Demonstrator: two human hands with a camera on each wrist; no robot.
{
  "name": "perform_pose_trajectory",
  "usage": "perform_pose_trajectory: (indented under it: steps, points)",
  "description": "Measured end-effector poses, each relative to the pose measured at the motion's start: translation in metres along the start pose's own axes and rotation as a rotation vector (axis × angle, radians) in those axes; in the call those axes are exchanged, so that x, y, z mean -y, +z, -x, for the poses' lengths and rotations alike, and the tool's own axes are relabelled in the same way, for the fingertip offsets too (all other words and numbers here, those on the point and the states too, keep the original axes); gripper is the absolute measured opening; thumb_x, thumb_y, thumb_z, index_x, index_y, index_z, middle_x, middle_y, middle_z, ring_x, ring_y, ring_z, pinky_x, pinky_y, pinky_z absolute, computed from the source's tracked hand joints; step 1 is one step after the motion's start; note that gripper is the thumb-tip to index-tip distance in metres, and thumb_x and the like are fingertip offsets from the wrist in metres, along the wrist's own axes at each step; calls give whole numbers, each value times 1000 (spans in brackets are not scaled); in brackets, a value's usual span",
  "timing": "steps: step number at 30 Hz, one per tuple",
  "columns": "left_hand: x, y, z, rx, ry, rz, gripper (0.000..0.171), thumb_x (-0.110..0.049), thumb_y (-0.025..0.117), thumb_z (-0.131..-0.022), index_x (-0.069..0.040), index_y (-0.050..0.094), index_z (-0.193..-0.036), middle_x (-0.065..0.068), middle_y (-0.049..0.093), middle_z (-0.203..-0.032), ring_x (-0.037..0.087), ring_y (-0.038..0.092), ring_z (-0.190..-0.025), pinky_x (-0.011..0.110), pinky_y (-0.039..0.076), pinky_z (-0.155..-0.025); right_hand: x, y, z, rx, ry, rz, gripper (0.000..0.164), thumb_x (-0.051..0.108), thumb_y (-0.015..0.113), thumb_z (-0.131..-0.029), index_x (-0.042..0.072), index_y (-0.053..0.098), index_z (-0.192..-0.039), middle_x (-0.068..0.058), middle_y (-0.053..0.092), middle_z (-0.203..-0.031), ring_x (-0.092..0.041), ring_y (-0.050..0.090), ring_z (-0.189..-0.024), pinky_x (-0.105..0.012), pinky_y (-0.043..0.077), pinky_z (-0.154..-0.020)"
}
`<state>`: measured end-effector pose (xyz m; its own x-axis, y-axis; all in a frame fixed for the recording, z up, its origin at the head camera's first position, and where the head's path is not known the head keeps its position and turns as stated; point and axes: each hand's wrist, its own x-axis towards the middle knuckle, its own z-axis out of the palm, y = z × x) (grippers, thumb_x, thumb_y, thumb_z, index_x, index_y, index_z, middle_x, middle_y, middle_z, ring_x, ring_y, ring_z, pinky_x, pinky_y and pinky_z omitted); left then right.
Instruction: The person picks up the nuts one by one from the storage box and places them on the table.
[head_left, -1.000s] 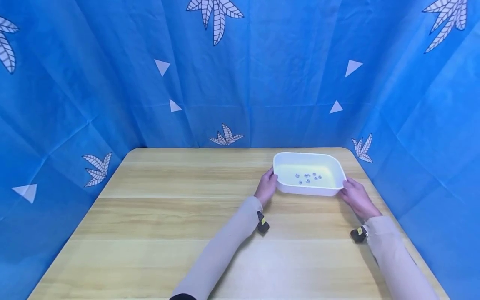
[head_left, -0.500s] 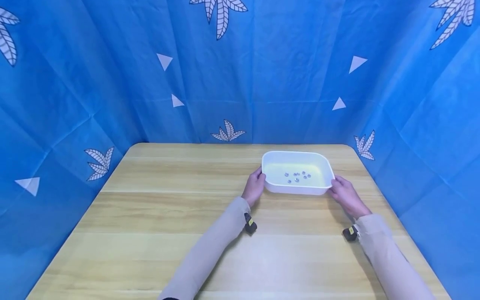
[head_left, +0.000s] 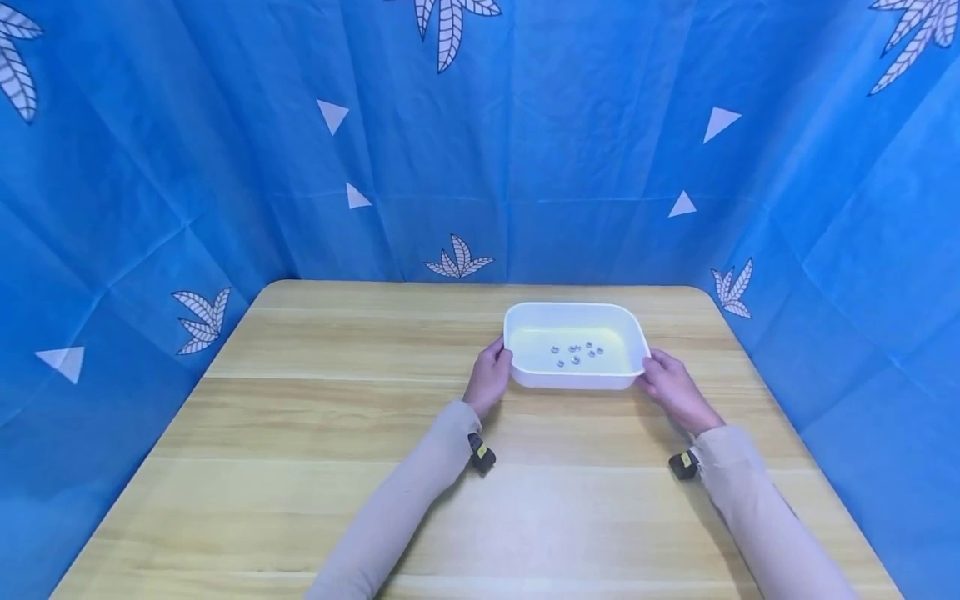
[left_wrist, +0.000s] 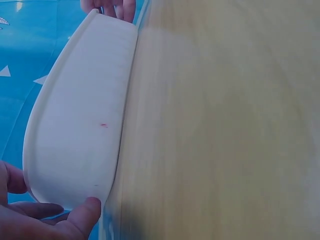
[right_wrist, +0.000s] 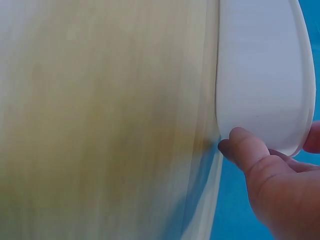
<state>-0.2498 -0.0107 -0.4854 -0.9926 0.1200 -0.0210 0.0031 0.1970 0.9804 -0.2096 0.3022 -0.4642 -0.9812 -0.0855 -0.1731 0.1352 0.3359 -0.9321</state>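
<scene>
A white rectangular plastic tub (head_left: 573,381) with rounded corners is held between both hands over the far right part of the table. Several small shiny round pieces (head_left: 575,360) lie scattered on its bottom, too small to identify. My left hand (head_left: 488,377) grips the tub's left end, thumb near the rim in the head view. At the opposite end, my right hand (head_left: 678,390) grips the right corner. The left wrist view shows the tub's long outer wall (left_wrist: 82,110) with a small red mark. In the right wrist view, fingers (right_wrist: 247,150) curl against the tub's lower edge.
The wood-grain table (head_left: 300,467) extends under both forearms. Blue curtains (head_left: 585,125) with white leaf and triangle prints rise behind it and along both sides. Dark wrist cameras (head_left: 482,454) are strapped at both sleeves.
Both hands have moved the tub leftward across the far part of the table, the small pieces staying in it. The head view has tilted slightly down.
</scene>
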Motion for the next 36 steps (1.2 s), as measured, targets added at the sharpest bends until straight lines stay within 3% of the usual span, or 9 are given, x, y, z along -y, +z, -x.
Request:
perform_pose_trajectory:
  steps: [6,12,26,31,36]
  points:
    - [2,-12,2,-6,-11,-8,53,-21,39,-107,-6,35,-159,12,39,-165,33,45,-149,46,36,-125,2,9,-1,7,13,16,58,23,25,-113,-14,18,-157,-39,31,-159,-51,38,-148,-53,36,-120]
    - [5,-22,2,-13,6,3,53,-19,39,-107,-3,36,-158,14,39,-164,32,35,-155,45,31,-127,9,17,-1,14,-7,9,58,23,26,-113,-14,19,-157,-39,32,-159,-51,38,-147,-50,38,-119]
    - [11,-34,4,11,-44,37,53,-19,39,-108,-7,34,-159,10,35,-167,28,32,-157,43,31,-127,10,23,-3,17,21,43,57,25,31,-113,-11,25,-157,-35,38,-158,-47,43,-146,-50,39,-120]
    - [10,-35,6,27,-16,39,53,-18,38,-108,-4,33,-159,12,35,-167,29,32,-157,43,30,-127,12,14,-8,38,15,121,60,29,33,-113,-10,25,-158,-33,39,-158,-46,42,-147,-48,41,-119]
    - [9,-36,6,46,11,35,52,-16,38,-108,-1,35,-158,15,37,-166,30,32,-157,45,28,-128,17,4,-20,24,-10,247,66,38,33,-113,-9,25,-158,-34,37,-159,-49,39,-148,-58,34,-122]
